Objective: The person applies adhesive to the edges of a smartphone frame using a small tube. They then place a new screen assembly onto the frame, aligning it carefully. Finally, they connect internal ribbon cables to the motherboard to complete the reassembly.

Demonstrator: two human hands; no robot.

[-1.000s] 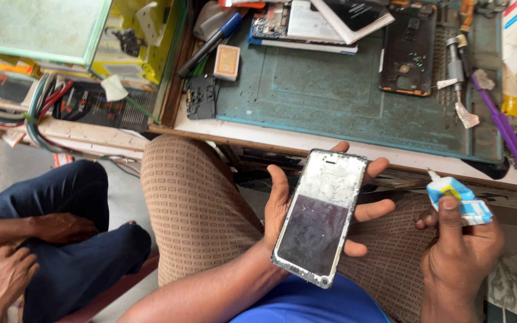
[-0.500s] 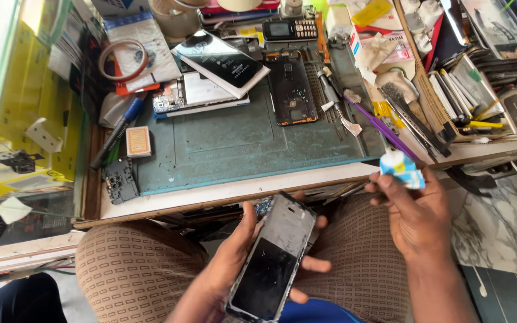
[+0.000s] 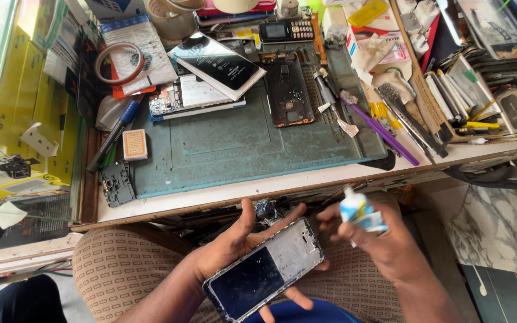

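Hands met over the lap, below the bench (image 3: 282, 186). Left hand (image 3: 234, 248) cradled a phone frame (image 3: 264, 270) from beneath, fingers half curled around its edges. Right hand (image 3: 378, 239) pinched a small white-and-blue tube (image 3: 359, 212), perhaps glue, just beside the frame's upper end.

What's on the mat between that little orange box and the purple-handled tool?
Mostly bare teal mat in the head view, between orange box and purple tool.

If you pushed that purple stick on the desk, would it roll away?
Probably only a little. The purple stick looks thin and light, so it should slide easily, but the tools crowded beside it would likely stop it. It seems stiff rather than floppy, since it lies straight.
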